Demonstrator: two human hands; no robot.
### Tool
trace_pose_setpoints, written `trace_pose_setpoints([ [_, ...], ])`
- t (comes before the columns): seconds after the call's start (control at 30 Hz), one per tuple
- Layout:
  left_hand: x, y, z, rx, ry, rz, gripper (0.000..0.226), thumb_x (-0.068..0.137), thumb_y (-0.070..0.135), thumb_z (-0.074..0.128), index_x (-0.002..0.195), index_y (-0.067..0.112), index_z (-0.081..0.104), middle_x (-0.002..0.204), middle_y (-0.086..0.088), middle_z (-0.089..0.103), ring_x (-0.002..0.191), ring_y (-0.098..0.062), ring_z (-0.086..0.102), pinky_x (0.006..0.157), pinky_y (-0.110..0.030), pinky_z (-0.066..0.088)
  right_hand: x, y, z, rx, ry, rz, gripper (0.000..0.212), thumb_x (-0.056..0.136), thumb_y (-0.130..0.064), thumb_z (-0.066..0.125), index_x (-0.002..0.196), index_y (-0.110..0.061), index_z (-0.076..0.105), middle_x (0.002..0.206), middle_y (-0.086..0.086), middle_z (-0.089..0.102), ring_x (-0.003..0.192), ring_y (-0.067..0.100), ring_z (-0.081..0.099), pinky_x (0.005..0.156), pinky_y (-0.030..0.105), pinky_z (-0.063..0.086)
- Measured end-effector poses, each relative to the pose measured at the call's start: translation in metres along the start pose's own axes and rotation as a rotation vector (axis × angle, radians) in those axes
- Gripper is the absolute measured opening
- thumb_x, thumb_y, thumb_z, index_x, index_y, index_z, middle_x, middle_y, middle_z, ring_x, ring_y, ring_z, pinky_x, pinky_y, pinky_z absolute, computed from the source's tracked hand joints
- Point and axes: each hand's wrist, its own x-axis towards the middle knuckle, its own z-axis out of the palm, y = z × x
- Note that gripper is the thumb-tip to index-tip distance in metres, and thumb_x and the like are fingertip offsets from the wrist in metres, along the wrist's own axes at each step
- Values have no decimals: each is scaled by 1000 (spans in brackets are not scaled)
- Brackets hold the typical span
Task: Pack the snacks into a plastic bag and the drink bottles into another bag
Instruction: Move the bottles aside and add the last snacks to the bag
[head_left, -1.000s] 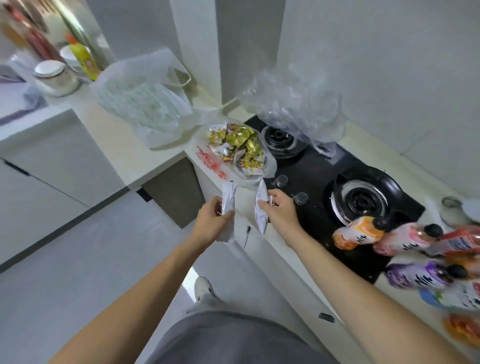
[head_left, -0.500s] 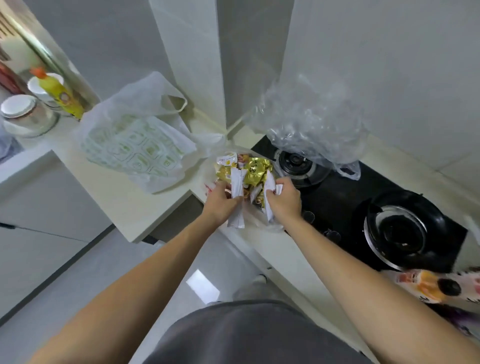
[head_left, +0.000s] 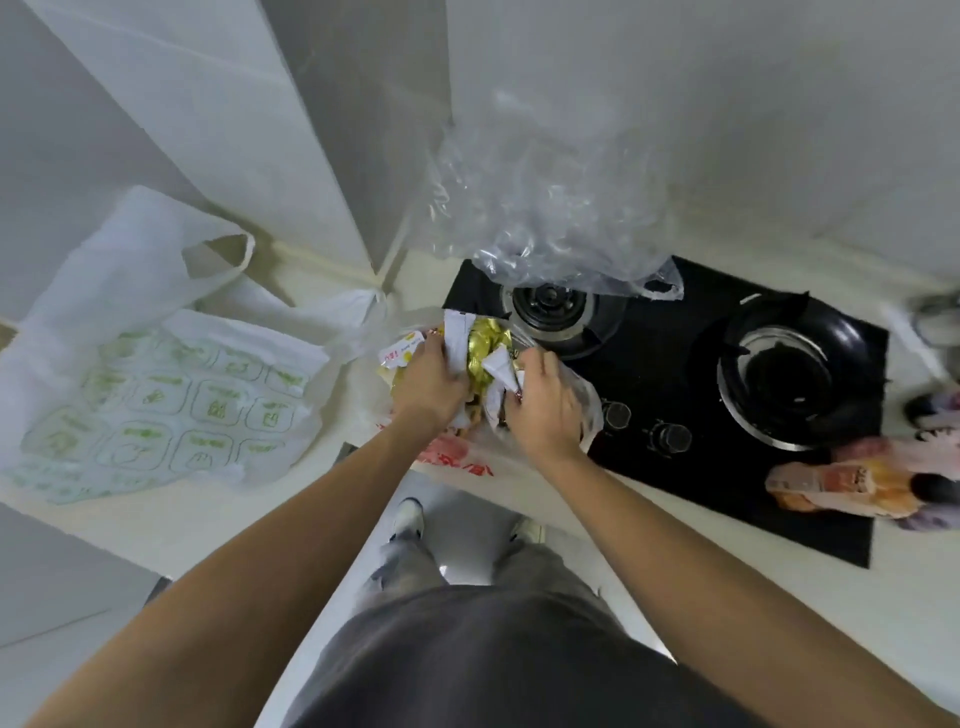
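A: Nearest us, what do we see the two hands doing?

B: Our left hand (head_left: 428, 382) pinches one white sachet (head_left: 456, 340), and our right hand (head_left: 545, 402) is curled on another sachet (head_left: 501, 366). Both are at the mouth of the snack bag (head_left: 584, 400) on the bench (head_left: 883, 587), over the gold-wrapped snacks (head_left: 485, 345).

A: How do we judge these will handle?

B: The sachets look light, flat and limp; we would take them by an edge. The thin bag film looks slippery, so we would hold its rim.

A: And farther off?

B: The drink bottles (head_left: 852, 486) lie at the right beside the black hob (head_left: 727, 395), not yet packed. They probably roll, so we would grasp the body. A clear bag (head_left: 545, 218) stands behind, a white printed bag (head_left: 156, 374) to the left.
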Motion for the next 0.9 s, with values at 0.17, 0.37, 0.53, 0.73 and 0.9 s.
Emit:
trace_pose_setpoints([
  [0.17,4,-20,-8,172,-43,171,60,91,27,64,142,7,40,141,-14,43,125,-36,48,95,-47,47,-15,-5,10,72,8,133,45,85,-16,74,124,-13,51,129,10,53,122,33,53,90,41,50],
  [0.37,5,-31,-23,177,-70,223,67,84,30,67,143,10,42,137,-12,43,128,-33,42,100,-48,44,-32,-7,15,161,74,220,51,86,-15,70,133,-12,52,139,9,53,131,31,46,106,45,43],
  [0.53,6,-37,-35,171,-79,261,60,89,26,60,146,15,43,136,-10,47,128,-32,44,99,-49,46,-44,-1,12,152,65,255,47,89,-17,70,133,-16,52,140,3,49,136,28,42,89,43,54],
  [0.73,-1,-52,-55,331,-11,276,46,91,25,58,134,11,53,126,-13,49,121,-34,45,92,-46,45,-50,13,7,8,92,238,41,85,-26,76,123,-16,63,126,6,52,120,29,49,89,49,54],
  [0.9,-13,-83,-64,437,71,183,48,88,32,65,131,13,55,130,-16,44,122,-39,41,97,-50,45,-56,21,4,-12,176,275,43,83,-54,76,113,-24,67,124,6,47,115,31,45,89,48,50],
])
